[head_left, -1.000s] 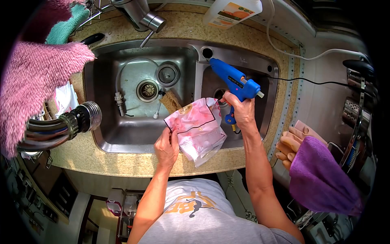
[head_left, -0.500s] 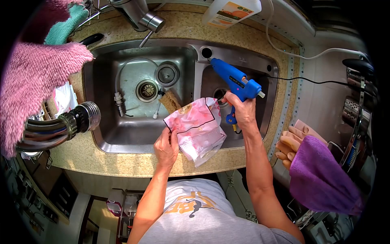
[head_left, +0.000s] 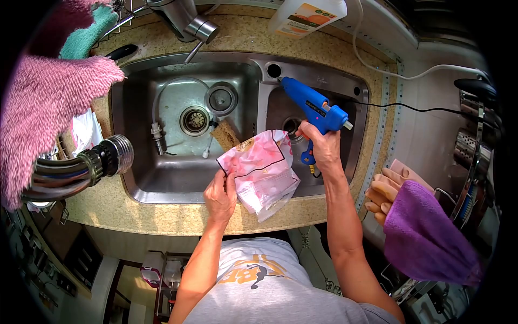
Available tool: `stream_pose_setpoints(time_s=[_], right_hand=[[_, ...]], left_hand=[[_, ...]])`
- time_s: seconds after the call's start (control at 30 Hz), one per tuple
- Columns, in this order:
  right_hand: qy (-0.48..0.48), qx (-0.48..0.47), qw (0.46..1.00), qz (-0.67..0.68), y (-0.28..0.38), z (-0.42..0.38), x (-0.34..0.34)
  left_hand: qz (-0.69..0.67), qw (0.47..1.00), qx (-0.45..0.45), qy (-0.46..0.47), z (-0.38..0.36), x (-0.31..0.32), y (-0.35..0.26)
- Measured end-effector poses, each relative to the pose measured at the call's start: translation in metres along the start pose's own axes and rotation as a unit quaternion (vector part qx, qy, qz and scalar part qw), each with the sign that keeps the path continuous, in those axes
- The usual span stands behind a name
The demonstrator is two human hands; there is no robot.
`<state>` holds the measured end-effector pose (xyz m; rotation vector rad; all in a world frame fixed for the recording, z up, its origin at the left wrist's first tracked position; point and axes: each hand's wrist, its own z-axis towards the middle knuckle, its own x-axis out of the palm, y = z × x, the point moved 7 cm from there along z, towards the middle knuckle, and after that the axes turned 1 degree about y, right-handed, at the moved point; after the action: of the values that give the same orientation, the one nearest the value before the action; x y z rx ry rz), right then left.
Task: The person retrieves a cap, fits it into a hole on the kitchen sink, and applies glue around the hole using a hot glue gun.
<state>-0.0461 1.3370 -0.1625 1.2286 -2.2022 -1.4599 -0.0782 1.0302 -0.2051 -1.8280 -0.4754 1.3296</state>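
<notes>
The double-bowl stainless-steel sink (head_left: 186,175) is the landmark. Over its right bowl, the right hand (head_left: 322,146) is wrapped around the handle of a blue plastic glue gun (head_left: 308,102), whose tip points toward the sink's far rim, near a round dark hole. The left hand (head_left: 220,193), at the sink's near rim, pinches the edge of a pink-and-white printed plastic bag (head_left: 259,167), which hangs partly over that rim, between the two hands. In the sink's left bowl lie a brown sponge-like block (head_left: 224,135) and a round metal strainer (head_left: 222,99). Beyond the sink stands a white plastic bottle with an orange label (head_left: 310,19); to its right hangs a purple cloth (head_left: 426,232).
</notes>
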Motion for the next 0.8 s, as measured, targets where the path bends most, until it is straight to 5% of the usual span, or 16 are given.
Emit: stream_pose_setpoints(time_s=[0.8], right_hand=[[-0.012, 0.006, 1.000, -0.010, 0.0037, 0.0009, -0.0035]], left_hand=[[-0.011, 1.000, -0.026, -0.011, 0.0014, -0.0005, -0.0013]])
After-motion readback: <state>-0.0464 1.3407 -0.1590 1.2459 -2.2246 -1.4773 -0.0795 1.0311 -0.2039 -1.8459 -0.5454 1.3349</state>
